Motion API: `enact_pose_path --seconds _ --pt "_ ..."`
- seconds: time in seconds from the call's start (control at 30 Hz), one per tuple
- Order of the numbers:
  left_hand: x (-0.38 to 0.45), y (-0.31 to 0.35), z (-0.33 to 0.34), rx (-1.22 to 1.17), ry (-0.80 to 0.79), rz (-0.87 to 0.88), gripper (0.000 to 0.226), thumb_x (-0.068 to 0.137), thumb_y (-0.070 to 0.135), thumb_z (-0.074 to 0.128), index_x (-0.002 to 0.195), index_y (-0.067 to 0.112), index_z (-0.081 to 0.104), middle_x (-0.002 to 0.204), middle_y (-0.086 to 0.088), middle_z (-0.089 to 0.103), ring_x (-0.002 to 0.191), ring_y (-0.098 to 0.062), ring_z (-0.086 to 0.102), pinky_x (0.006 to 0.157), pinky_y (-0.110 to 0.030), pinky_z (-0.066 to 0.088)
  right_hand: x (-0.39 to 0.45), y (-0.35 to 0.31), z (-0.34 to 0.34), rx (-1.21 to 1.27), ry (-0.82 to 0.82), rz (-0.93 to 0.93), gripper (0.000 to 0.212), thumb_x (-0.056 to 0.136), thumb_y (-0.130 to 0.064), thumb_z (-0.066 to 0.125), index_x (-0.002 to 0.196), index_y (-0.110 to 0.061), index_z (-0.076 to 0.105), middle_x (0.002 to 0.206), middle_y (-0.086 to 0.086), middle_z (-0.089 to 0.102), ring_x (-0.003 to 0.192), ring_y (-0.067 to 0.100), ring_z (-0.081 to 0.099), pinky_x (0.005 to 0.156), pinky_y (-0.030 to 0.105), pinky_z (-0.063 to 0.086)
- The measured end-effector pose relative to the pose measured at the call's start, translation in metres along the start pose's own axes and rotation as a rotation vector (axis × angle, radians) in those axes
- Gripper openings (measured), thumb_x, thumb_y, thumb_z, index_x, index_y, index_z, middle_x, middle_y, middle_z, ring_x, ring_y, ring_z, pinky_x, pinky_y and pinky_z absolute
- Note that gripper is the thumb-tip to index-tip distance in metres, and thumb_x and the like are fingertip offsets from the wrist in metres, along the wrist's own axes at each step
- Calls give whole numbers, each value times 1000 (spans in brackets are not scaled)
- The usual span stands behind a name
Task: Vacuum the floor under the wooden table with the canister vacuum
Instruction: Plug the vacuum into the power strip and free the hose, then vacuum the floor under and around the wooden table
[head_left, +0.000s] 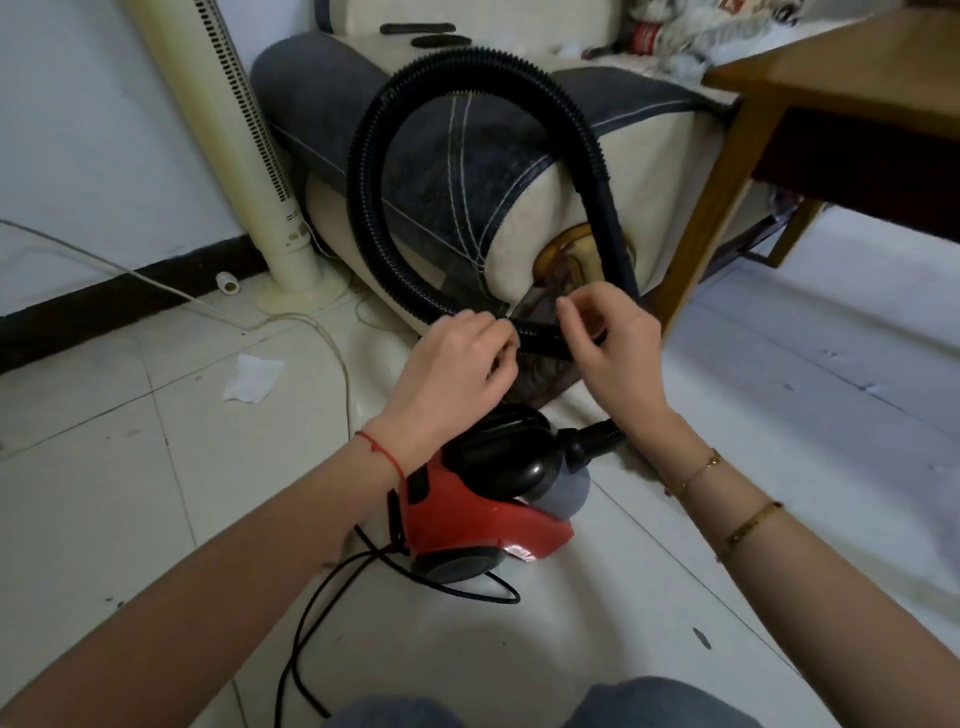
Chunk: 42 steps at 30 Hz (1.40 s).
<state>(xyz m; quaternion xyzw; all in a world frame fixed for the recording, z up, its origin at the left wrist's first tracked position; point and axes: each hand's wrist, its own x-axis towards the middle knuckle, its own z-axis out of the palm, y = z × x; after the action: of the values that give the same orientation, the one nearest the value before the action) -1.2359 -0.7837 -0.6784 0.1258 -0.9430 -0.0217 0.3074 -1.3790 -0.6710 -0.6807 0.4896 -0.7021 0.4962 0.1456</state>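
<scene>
A red and black canister vacuum (467, 514) sits on the tiled floor in front of me. Its black ribbed hose (374, 130) loops up in a big arch against the sofa and comes down to my hands. My left hand (457, 364) grips the ribbed hose near its lower end. My right hand (608, 348) has curled fingers around the smooth end of the hose just beside it. The wooden table (841, 78) stands at the upper right, with one leg (701, 218) close to my right hand.
A sofa (467, 171) with a denim-like cover stands behind the hose. A cream tower fan (244, 156) leans at the left wall, white cable (156, 286) trailing over the floor. A crumpled tissue (252, 376) lies on the tiles. The vacuum's black cord (322, 597) runs toward me.
</scene>
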Motion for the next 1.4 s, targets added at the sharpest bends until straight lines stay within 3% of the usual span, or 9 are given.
enact_pose_path --seconds 0.23,0.47,0.57,0.7,0.83,0.93,1.03,1.17,1.4 --pt "85 14 3 62 -56 155 24 86 21 55 108 15 61 102 1 61 98 -19 56 87 -33 44 44 60 -26 -197 -87 203 21 91 -34 58 103 -17 59 98 -2 61 89 13 58 78 39 53" --pt "137 22 27 193 -127 286 50 75 6 67 123 8 57 121 -10 56 118 -27 49 108 -39 34 65 100 -15 -261 -324 294 56 85 -32 69 129 -6 46 125 12 54 117 24 51 95 34 44" --pt "159 20 39 284 -181 331 58 73 3 67 129 3 52 131 -15 50 131 -31 38 117 -41 14 72 112 -4 -190 -388 373 61 84 -32 70 130 -4 42 124 12 56 112 24 55 89 30 46" --pt "185 21 45 511 -236 421 46 78 7 58 124 5 56 129 -16 50 133 -35 34 117 -49 11 80 118 2 -168 -449 440 37 88 -26 66 111 -5 46 98 8 57 91 25 59 68 27 38" --pt "212 33 30 712 -424 319 31 85 12 55 115 7 57 124 -16 51 131 -37 34 117 -52 4 83 114 -3 -164 -530 489 29 88 -20 64 105 -4 47 100 12 58 93 30 58 69 30 37" --pt "232 46 9 789 -535 216 24 89 16 52 112 12 59 114 -11 56 118 -33 45 116 -52 8 83 101 -18 -156 -586 536 32 86 -17 64 110 -3 48 107 17 58 97 32 58 71 29 36" --pt "247 67 -14 767 -658 192 28 94 16 46 121 15 56 120 -7 56 116 -26 46 107 -39 25 88 81 -37 -164 -658 582 33 86 -14 64 110 -1 47 108 21 55 97 35 55 72 32 38" --pt "262 93 -48 710 -823 179 19 93 15 49 107 23 60 106 2 63 103 -20 56 94 -33 34 96 47 -66 -155 -726 670 36 84 -13 64 115 -4 48 114 19 54 102 34 53 81 33 40" --pt "298 114 -121 515 -969 152 20 90 8 53 104 19 61 103 1 62 98 -19 61 83 -31 50 131 -4 -125 -159 -796 727 27 84 -10 62 90 -17 37 95 8 47 83 25 48 72 29 34"
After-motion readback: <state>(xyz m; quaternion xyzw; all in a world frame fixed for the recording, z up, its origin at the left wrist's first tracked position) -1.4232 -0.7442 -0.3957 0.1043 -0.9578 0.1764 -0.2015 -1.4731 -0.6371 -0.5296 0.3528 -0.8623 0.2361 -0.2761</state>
